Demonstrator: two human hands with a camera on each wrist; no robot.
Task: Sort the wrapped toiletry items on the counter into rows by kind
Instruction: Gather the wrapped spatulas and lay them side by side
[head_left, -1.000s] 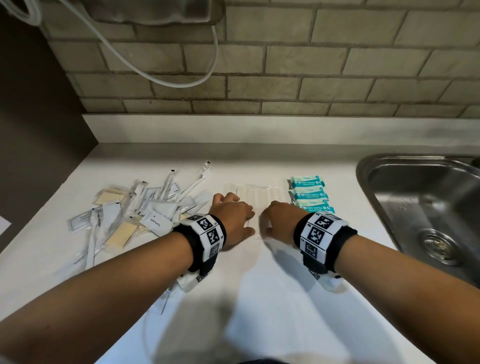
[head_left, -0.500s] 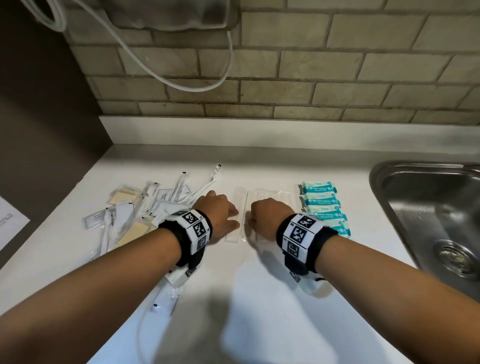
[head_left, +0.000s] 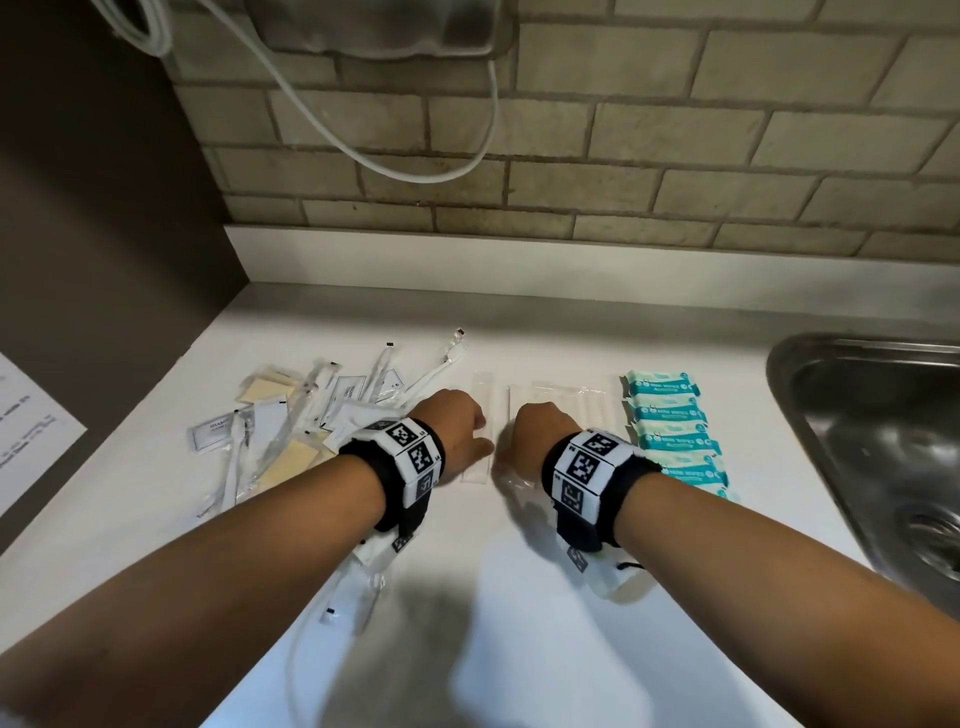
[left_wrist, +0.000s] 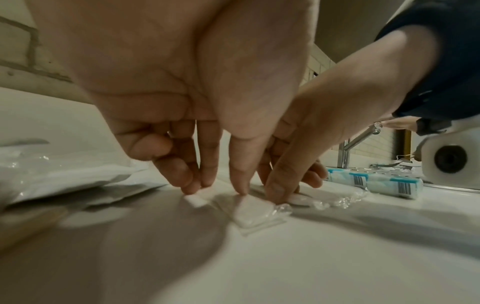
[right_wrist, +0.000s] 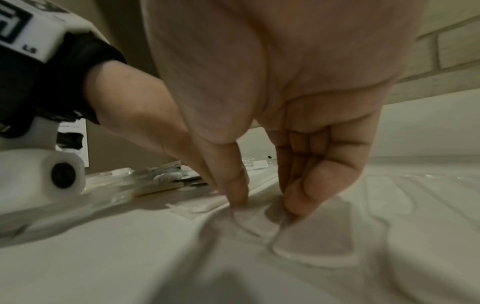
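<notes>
With both hands' fingertips pressing down, the left hand (head_left: 457, 426) on a slim packet (head_left: 477, 426) and the right hand (head_left: 535, 434) on the clear-wrapped row (head_left: 566, 402) left of the teal packs (head_left: 675, 431), slick film could slide and skew that row.

packet pile (head_left: 291, 431) left, sink (head_left: 872, 441) right

A smooth, faintly glossy white tabletop (head_left: 519, 597) is being shown, with a brushed metal sink (head_left: 878, 415) gleaming beside it. Clear, crinkled plastic wrappers (left_wrist: 259, 211) are being seen around white matt strips. Glossy teal-and-white film is being seen on the packs (head_left: 670, 426). Matt white paper sachets (head_left: 213, 431) are being shown left. Rough, matt brick is being seen on the wall (head_left: 675, 130).
</notes>
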